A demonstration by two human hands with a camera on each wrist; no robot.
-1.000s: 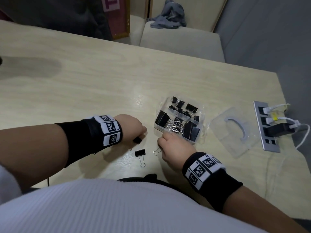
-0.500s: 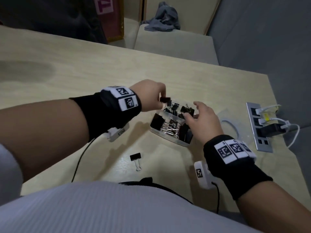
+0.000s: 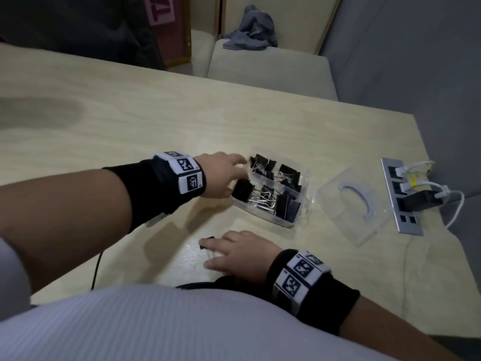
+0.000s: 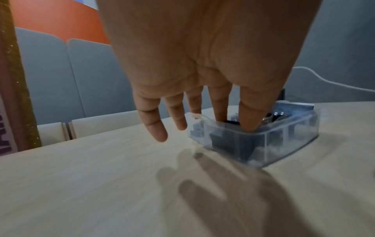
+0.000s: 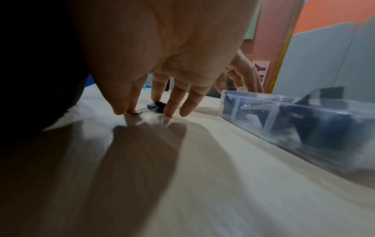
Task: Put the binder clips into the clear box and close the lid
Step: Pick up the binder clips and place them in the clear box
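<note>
Only pink lettering [image 3: 161,9], cropped, shows unreadably.

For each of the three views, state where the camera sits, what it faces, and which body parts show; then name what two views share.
Head: on the head, looking down at the table; both forearms, left hand, right hand, torso.
Left wrist: along the palm toward the clear box; fingers.
Right wrist: low over the table toward the loose binder clip; fingers, plus the left hand beyond.
Shared: all three show the clear box.

Left hand [image 3: 221,175] at left edge of clear plastic compartment box [image 3: 270,220] holding black binder clips [image 3: 270,188], frame centre. Right hand [image 3: 242,254] over small black binder clip [image 3: 207,242] on pale wooden table [image 3: 130,131]. Clear flat lid [image 3: 351,207] right of box.
</note>
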